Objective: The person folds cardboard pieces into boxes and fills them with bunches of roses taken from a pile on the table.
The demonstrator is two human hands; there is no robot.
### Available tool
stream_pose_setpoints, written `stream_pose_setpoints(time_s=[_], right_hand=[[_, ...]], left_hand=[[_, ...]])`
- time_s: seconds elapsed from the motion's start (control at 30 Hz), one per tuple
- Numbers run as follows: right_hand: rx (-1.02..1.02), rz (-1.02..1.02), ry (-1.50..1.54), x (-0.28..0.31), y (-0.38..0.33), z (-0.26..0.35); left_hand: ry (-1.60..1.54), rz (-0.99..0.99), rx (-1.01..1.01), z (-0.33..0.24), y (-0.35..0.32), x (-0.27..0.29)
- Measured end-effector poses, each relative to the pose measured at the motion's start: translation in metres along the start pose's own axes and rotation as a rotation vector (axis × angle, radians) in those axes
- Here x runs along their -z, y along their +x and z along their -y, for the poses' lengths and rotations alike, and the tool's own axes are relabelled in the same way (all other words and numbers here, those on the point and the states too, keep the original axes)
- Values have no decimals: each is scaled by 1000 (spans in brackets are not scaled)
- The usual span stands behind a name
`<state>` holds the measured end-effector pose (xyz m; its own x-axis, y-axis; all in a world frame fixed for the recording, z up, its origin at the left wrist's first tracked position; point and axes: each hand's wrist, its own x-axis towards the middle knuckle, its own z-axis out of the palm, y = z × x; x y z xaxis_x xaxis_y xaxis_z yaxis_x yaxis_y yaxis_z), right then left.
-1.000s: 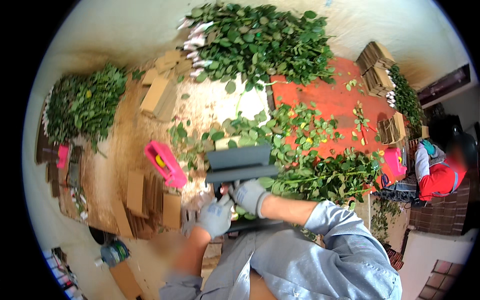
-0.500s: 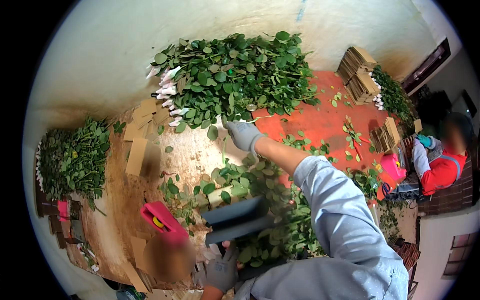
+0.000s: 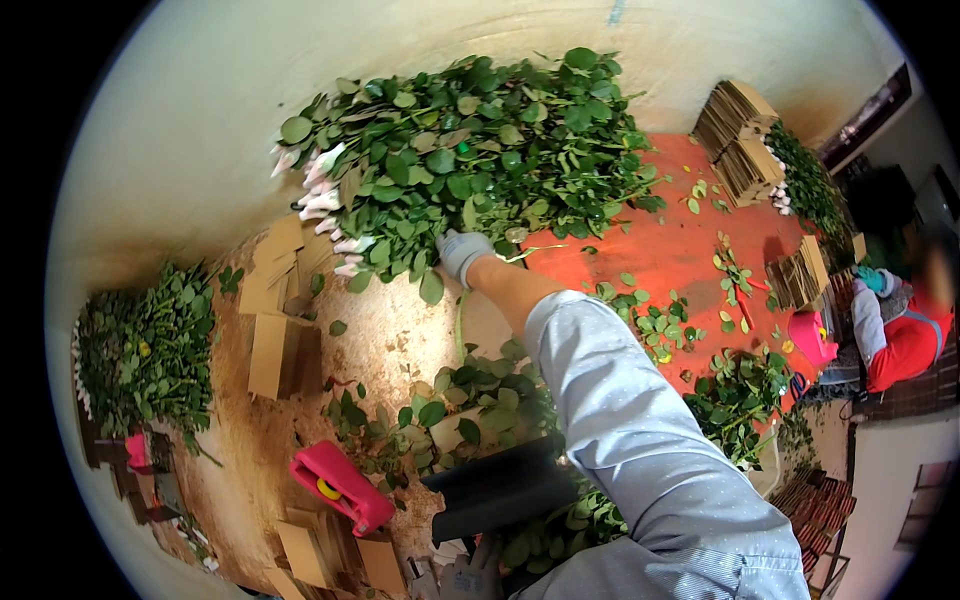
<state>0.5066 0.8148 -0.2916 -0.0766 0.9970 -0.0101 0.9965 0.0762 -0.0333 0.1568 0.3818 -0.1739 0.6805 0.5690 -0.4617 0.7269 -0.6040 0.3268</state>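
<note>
My right arm, in a light blue dotted sleeve, stretches to the far pile of leafy rose stems [image 3: 500, 150]. My gloved right hand [image 3: 465, 255] is at its near edge, fingertips hidden among the leaves. Pinkish-white covered heads [image 3: 320, 190] show at the pile's left end. Low in the picture, my gloved left hand [image 3: 472, 576] is beside a black trough-like holder [image 3: 500, 490], partly cut off; its grip is unclear. Loose leafy stems [image 3: 480, 390] lie beyond the holder. A pink tape dispenser [image 3: 342, 487] stands left of it.
Folded cardboard pieces [image 3: 283, 355] stand on the left of the table, with more [image 3: 305, 550] near the front. Another stem pile [image 3: 150, 345] lies far left. Cardboard stacks [image 3: 740, 145] stand at the back right. A co-worker in red [image 3: 905, 345] is at the right.
My right hand has moved slightly left and deeper into the pile's leaves. My left hand has dropped toward the lower edge. The black holder has shifted and now looks sharper.
</note>
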Motion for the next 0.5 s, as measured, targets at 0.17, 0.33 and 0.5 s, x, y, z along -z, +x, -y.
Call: stream_pose_setpoints(time_s=[0.17, 0.33, 0.5], right_hand=[[208, 343, -117, 54, -26, 29], [503, -199, -42, 75, -104, 31], [743, -212, -105, 160, -224, 56]], left_hand=[[60, 16, 45, -6, -5, 13], [-12, 56, 71, -10, -2, 13], [93, -154, -69, 1, -1, -13]])
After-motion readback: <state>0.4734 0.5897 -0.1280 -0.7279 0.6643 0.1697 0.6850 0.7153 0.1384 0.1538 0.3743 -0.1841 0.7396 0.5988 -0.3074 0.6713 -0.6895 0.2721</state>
